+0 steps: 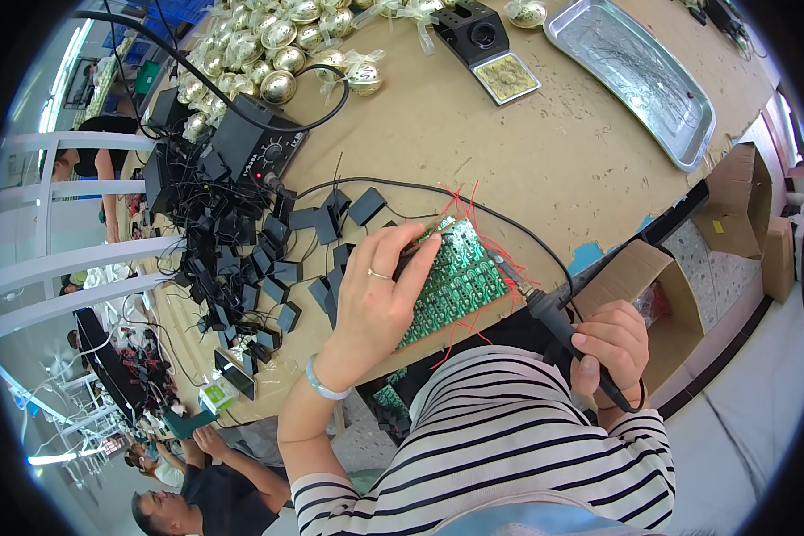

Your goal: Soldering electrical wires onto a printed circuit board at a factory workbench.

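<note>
A green circuit board panel (463,284) with rows of small boards lies at the table's near edge. Thin red wires (509,259) stick out around its rim. My left hand (380,286), with a ring and a pale bracelet, reaches over the panel's left side. Its thumb and forefinger come together at the far edge, near some red wires; what is between them is too small to make out. In my right hand (612,348) is a soldering iron (558,326), its tip pointing at the panel's right edge, close to the red wires. Contact of the tip cannot be told.
Left of the panel lies a heap of black plastic pieces with cables (232,259). Behind it stands a soldering station (263,147). Farther off are wrapped golden balls (277,85), an iron stand (473,36) and a metal tray (679,134). A cardboard box (630,277) stands right; people sit left.
</note>
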The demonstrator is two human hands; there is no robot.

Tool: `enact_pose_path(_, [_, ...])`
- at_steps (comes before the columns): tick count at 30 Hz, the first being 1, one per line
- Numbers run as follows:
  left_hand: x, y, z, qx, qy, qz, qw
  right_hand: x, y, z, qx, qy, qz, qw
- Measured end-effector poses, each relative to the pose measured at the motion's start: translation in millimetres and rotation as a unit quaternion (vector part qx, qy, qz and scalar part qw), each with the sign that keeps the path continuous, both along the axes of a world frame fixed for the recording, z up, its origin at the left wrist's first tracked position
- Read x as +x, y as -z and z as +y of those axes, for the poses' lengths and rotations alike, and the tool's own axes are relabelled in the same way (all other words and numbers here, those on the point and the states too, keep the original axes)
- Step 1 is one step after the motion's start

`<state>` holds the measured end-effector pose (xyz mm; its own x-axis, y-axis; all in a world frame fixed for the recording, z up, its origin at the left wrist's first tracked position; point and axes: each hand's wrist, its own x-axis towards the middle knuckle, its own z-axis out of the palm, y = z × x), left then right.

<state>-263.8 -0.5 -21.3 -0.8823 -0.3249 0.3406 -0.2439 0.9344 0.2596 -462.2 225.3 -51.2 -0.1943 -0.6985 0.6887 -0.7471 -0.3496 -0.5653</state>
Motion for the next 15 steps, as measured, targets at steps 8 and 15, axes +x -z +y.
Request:
enact_pose_path(8, [-9.5, -0.9, 4.2, 0.055, 0.075, 0.005, 0.996, 1.6, -0.7, 4.2, 0.014, -0.016, -0.004, 1.0])
enact_pose_path(15, [-12.9, 5.6, 2.9, 0.079, 0.049, 0.016, 0.996, 1.7, -1.9, 1.7, 0.028, -0.016, -0.005, 0.999])
